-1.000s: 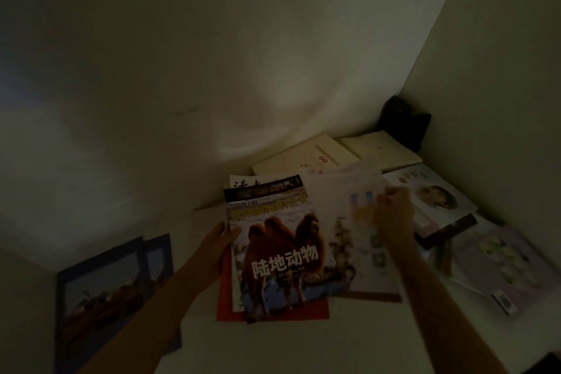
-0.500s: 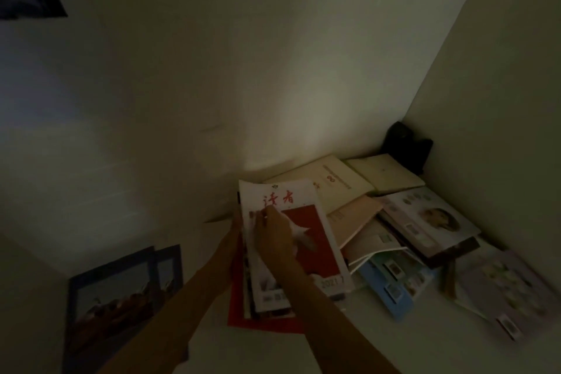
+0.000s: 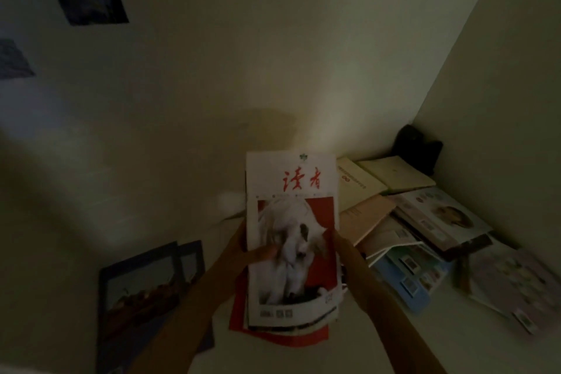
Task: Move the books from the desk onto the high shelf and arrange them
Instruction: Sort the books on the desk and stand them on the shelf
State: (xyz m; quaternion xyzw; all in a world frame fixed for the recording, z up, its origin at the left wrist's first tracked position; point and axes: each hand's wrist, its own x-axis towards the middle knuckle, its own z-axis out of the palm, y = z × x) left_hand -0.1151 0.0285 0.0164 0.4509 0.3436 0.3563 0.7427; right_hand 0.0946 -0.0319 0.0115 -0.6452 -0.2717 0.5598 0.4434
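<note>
Two hands, left hand [image 3: 243, 247] and right hand [image 3: 341, 247], fingers curled gripping white horse-cover magazine [image 3: 291, 222] upright

Dim home room corner: white shelf [image 3: 379, 340] strewn with magazines [image 3: 440, 215], photo prints [image 3: 88, 0] stuck on plain wall [image 3: 243, 70].

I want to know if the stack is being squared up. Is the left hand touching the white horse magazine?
Touching. The head view shows the left hand gripping the left edge of the horse magazine, thumb lying across its cover.
</note>
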